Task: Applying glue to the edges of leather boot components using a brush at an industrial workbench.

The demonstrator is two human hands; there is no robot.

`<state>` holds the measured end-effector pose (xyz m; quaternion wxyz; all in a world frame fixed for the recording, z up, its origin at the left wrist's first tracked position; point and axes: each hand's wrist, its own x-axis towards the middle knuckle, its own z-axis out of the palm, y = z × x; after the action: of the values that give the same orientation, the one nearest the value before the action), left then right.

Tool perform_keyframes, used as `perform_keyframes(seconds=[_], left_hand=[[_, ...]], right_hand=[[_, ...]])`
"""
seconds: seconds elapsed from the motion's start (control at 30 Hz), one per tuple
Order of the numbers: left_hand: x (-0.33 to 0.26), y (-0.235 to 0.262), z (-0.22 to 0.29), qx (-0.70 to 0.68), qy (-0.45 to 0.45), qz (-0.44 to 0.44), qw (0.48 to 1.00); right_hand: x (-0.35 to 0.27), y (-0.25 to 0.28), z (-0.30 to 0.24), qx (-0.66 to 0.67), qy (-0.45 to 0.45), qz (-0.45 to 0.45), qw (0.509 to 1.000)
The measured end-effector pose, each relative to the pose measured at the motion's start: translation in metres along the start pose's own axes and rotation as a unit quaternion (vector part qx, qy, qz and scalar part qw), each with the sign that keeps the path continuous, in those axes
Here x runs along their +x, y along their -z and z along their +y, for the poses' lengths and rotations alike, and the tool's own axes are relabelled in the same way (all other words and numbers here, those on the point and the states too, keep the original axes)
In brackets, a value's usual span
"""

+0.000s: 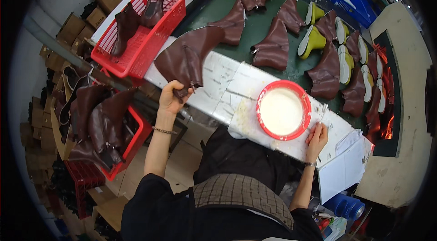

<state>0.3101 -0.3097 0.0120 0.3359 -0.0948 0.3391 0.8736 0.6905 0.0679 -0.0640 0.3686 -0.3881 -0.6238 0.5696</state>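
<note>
My left hand [169, 97] is closed on the top edge of a brown leather boot upper [184, 54], whose zip end hangs near my fingers. The upper is held over the white work ledge [218, 74]. On the right, my right hand [317, 141] pinches a thin, pale-tipped brush [324, 112] beside a round red bowl [259, 113]. White, creamy glue-like liquid [283, 111] fills much of the bowl. My fingers hide most of the brush handle.
More brown uppers [272, 45] and yellow-green shoe bottoms with white soles [311, 43] lie on a green conveyor belt [241, 54], leading to an orange-glowing opening [387, 127]. A red basket [134, 65] and a fuller red crate [141, 125] stand left. White papers [341, 175] hang right.
</note>
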Motion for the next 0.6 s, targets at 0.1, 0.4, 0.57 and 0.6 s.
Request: perform_keyframes(seconds=[0.1,0.4,0.57,0.6], left_hand=[[0.04,-0.001,0.026,0.028,-0.021,0.009,0.999],[0.306,-0.114,0.084,0.084,-0.063,-0.108,0.989],[0.464,-0.139,0.09,0.089,-0.119,-0.1,0.984],[0.484,-0.144,0.082,0.064,-0.096,-0.097,0.989]], right_hand=[[-0.002,-0.008,-0.007,0.024,-0.002,0.015,1.0],[-0.009,-0.013,-0.023,0.006,-0.028,0.047,0.998],[-0.01,-0.009,-0.011,-0.051,-0.066,0.075,0.994],[-0.011,-0.008,-0.01,-0.054,-0.064,0.082,0.993]])
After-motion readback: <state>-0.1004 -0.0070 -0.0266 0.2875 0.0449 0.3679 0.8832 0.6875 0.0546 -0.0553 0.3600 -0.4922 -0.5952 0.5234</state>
